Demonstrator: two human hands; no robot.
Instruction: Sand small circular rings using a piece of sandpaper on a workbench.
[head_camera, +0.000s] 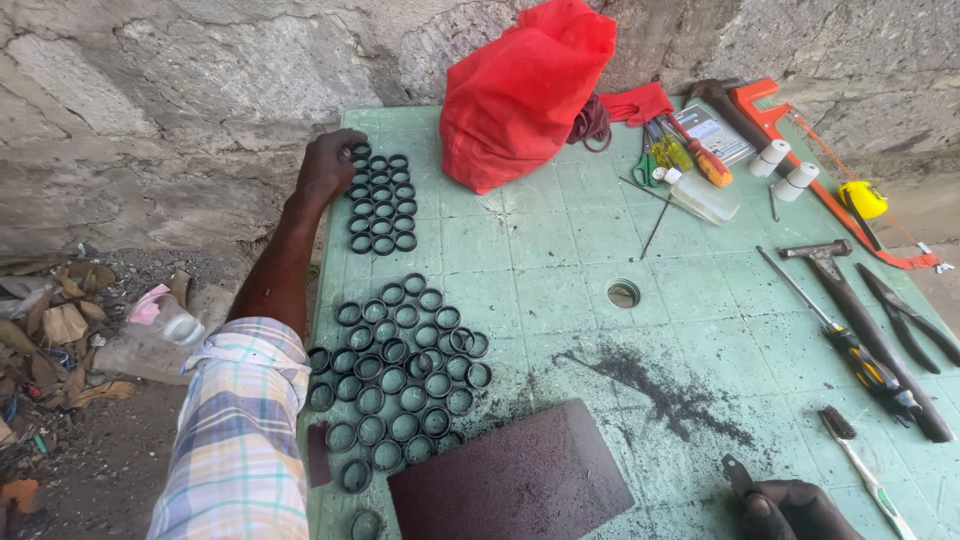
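on the far left corner of the green plastic table (560, 270), your left hand (326, 168) rests with curled fingers on the small batch of black rubber rings (382, 203), which are lined up in neat rows. whether those fingers pinch a ring you cannot tell, because the back of the hand hides them. your left arm stretches out from a plaid sleeve (240, 430) along the table's left edge.

closer to you lies the larger cluster of black rings (400, 375), packed loosely side by side and touching one another, with a few strays near the bottom edge. just right of that cluster sits a dark reddish-brown sheet (510, 480), flat on the table.

your right hand (790, 508) is low at the bottom right, well apart from the left, closed around a small dark tool (738, 474) whose tip pokes up past the thumb. dark shavings (660, 390) are smeared across the table between the sheet and that hand.

at the back stands a red bag (525, 90). to the right you have screwdrivers (690, 150), two white rolls (785, 168), an orange hacksaw (800, 150), a hammer (860, 320), pliers (910, 315) and a toothbrush (865, 470), all spread apart. a round hole (623, 293) sits near the table's middle.
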